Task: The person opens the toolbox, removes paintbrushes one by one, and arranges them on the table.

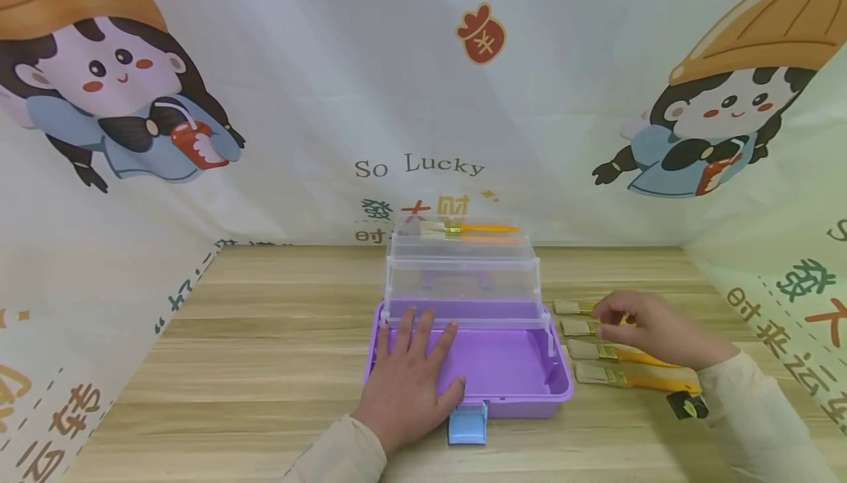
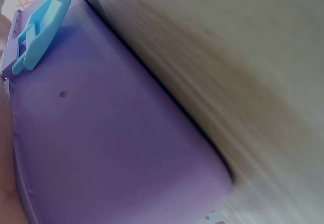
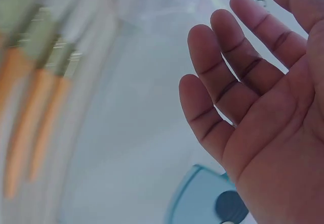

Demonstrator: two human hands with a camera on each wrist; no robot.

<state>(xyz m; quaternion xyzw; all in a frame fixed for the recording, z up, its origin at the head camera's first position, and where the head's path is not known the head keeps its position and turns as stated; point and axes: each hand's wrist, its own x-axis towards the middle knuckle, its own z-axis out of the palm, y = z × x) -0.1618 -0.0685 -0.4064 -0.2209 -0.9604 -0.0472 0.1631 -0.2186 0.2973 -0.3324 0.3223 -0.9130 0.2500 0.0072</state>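
My left hand [image 1: 413, 380] lies with spread fingers over the left part of an open purple toolbox [image 1: 509, 365]; nothing is gripped. In the left wrist view the toolbox's front wall [image 2: 111, 118] and light-blue latch [image 2: 48, 27] fill the left side. Above the table to the right, my right hand [image 1: 651, 328] hovers with bent fingers over several flat paintbrushes [image 1: 635, 376] with orange handles. Its palm [image 3: 273, 128] looks bare in the right wrist view, beside the blurred paintbrushes [image 3: 45, 102]. Another paintbrush [image 1: 486, 229] lies in the clear top tray [image 1: 463, 249].
Clear plastic tiers [image 1: 463, 281] stand raised at the toolbox's back. A small dark object [image 1: 687, 404] lies by the nearest brush handle. A printed cloth [image 1: 423, 101] hangs behind and at both sides of the wooden table [image 1: 265, 365].
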